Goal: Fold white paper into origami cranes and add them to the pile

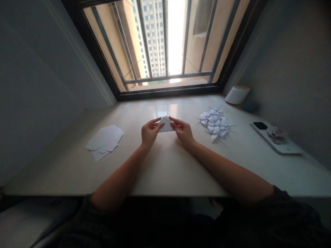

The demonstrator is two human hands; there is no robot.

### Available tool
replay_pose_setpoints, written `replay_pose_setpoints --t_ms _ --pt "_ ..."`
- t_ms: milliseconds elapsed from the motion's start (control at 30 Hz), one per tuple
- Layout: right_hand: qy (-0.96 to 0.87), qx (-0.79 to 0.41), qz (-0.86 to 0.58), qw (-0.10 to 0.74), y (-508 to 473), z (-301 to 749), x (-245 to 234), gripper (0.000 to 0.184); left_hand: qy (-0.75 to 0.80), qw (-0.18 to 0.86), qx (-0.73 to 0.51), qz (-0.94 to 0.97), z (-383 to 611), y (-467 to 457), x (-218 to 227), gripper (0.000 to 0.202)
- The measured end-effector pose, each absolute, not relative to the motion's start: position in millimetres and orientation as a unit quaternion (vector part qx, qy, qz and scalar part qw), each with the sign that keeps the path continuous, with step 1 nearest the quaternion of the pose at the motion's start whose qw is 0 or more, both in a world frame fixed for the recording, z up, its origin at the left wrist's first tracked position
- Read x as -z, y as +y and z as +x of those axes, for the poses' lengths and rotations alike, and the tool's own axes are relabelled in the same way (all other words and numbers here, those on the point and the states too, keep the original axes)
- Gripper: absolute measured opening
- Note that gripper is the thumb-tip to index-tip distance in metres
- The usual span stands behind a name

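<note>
A small white sheet of paper [166, 125], folded into a triangle, lies on the pale desk [165, 165] in front of the window. My left hand [150, 131] pinches its left edge with thumb and fingers. My right hand [182, 130] presses and grips its right edge. Both hands rest on the desk top, close together, with the paper between them.
A loose stack of white paper sheets [104, 141] lies to the left. A heap of several folded paper cranes [215, 123] sits to the right. Further right are a phone on a white tablet [275, 137] and a white round container [237, 94] by the barred window [165, 44].
</note>
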State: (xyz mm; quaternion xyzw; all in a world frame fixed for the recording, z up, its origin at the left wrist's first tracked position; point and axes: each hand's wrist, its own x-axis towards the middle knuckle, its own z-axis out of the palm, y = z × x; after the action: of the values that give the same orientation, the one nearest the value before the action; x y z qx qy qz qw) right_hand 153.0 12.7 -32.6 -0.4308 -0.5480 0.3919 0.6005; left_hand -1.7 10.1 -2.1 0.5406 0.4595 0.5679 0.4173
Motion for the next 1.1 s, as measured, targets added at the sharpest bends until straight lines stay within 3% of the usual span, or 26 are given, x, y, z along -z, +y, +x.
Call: replay_pose_setpoints --t_ms 200,467,767,1100 --pt "-0.568 -0.380 -0.425 0.593 11 152 34 0.041 0.464 0.424 -0.594 0.502 0 13 5 0.043" --pt "-0.603 -0.365 -0.413 0.577 11 153 36 0.041 0.514 0.355 -0.549 0.556 -4 15 7 0.041" --pt "-0.593 -0.380 -0.417 0.575 12 153 35 0.039 0.494 0.371 -0.572 0.540 1 9 0 0.028" --pt "-0.577 -0.343 -0.459 0.582 3 151 26 0.040 0.507 0.325 -0.544 0.584 -2 11 4 0.035"
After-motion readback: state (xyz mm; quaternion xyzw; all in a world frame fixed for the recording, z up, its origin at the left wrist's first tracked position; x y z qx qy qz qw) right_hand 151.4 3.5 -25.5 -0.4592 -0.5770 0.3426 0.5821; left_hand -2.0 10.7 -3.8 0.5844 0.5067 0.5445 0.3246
